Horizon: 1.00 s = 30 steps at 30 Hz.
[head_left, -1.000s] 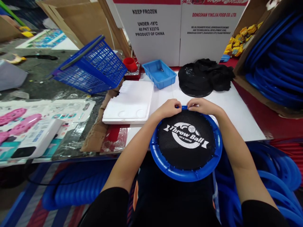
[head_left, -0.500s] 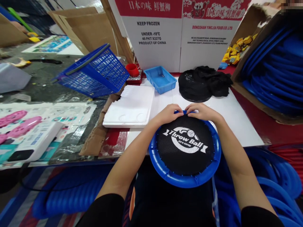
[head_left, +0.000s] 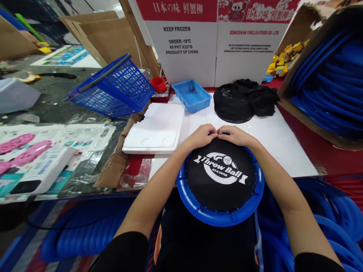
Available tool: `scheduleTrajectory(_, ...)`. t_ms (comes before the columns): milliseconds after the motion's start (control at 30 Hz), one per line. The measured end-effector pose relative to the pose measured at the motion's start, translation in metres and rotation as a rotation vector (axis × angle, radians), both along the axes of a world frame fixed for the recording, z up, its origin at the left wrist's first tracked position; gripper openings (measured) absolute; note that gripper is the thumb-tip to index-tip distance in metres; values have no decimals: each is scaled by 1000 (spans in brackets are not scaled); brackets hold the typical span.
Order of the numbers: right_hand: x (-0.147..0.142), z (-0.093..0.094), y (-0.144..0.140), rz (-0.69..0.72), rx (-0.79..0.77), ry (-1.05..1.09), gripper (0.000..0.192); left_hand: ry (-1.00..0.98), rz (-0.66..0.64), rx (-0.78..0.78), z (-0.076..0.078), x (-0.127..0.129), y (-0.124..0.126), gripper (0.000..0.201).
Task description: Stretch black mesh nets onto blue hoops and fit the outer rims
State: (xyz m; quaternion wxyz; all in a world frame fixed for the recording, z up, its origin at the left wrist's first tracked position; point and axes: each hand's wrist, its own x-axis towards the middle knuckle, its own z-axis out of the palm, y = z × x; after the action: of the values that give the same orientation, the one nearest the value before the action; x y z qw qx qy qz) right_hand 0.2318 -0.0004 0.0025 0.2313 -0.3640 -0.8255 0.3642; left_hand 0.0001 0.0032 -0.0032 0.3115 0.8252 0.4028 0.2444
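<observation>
— Where was the blue ring (head_left: pixel 218 217) with the black net (head_left: pixel 221 185)?

— Against the person's lap, its far edge at the front of the white board (head_left: pixel 280 139). Both hands met at that far edge: left hand (head_left: pixel 202 136) and right hand (head_left: pixel 235 135) side by side, fingers curled down and pinching the net's border over the rim, thumbs nearly touching.

— And around it?

— A white foam tray (head_left: pixel 157 128) lay left of the hands, a small blue bin (head_left: pixel 192 95) and a heap of black nets (head_left: pixel 244 99) beyond them. A blue basket (head_left: pixel 113 88) sat tilted farther left, printed cartons (head_left: pixel 212 41) stood behind, and stacked blue rings (head_left: pixel 329 83) filled a box on the right.
</observation>
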Motion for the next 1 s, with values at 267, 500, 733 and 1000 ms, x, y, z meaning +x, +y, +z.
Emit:
scheduleTrajectory(267, -11, -8, -4, -128, 32, 13, 12, 120, -49, 85, -7, -5, 3, 20)
scheduleTrajectory(500, -1, -7, -1, -156, 23, 30, 15, 19, -172, 230, 9, -10, -6, 29)
scheduleTrajectory(733, 77, 14, 18, -664, 330, -19, 17, 206, -350, 318, 9, 9, -37, 58)
scheduleTrajectory(1000, 151, 57, 7, -1085, 587, -175, 38, 435, -424, 367, -8, 34, -45, 64)
